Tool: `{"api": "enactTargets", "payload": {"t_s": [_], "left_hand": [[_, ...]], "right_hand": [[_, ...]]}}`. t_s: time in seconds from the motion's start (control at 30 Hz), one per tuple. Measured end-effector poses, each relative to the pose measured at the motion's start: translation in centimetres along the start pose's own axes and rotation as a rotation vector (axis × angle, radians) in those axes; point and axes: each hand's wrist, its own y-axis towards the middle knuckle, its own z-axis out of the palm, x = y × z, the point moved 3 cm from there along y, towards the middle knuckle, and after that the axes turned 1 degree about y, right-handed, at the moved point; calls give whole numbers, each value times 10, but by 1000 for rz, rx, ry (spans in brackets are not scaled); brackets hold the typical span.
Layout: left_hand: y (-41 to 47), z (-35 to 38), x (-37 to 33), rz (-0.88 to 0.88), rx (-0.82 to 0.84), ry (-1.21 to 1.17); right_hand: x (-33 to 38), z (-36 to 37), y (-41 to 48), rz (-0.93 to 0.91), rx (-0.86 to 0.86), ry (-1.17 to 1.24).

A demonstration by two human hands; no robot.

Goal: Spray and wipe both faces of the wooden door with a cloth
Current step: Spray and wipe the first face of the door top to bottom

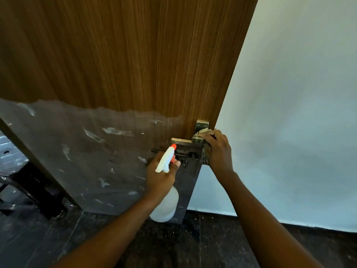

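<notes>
Wiping one door (pixel 135 64) handle (pixel 181 141): two hands, one cloth (pixel 200 135), one spray bottle (pixel 166 202).

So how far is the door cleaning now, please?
Not far, it seems. The door looks clean on its upper wood, but the lower part under the plastic film is smeared with white marks. In hand: the right hand presses the cloth on the handle, and the left hand holds the spray bottle. Left: the lower part, and the other face, not visible.
</notes>
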Motion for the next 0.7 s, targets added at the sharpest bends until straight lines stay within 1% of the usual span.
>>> {"api": "enactTargets", "payload": {"t_s": [0.07, 0.13, 0.23, 0.43, 0.5, 0.57, 0.63, 0.7], "left_hand": [[-2, 1, 1, 19, -6, -12], [-3, 0, 3, 6, -19, -19], [-3, -4, 4, -42, -24, -10], [0, -19, 4, -121, -86, 9], [4, -21, 7, -114, -93, 21], [5, -23, 6, -82, -86, 13], [4, -22, 4, -49, -46, -10], [2, -22, 1, -11, 2, -57]], "right_hand": [[10, -1, -2, 16, 50, -44], [25, 3, -6, 42, 49, -121], [53, 16, -1, 75, 42, -171], [89, 45, 8, -104, -1, -190], [84, 47, 5, -169, -16, -188], [73, 45, -3, -258, 5, -219], [54, 37, -15, -338, 5, -264], [29, 24, -27, -327, -74, -276]]}}
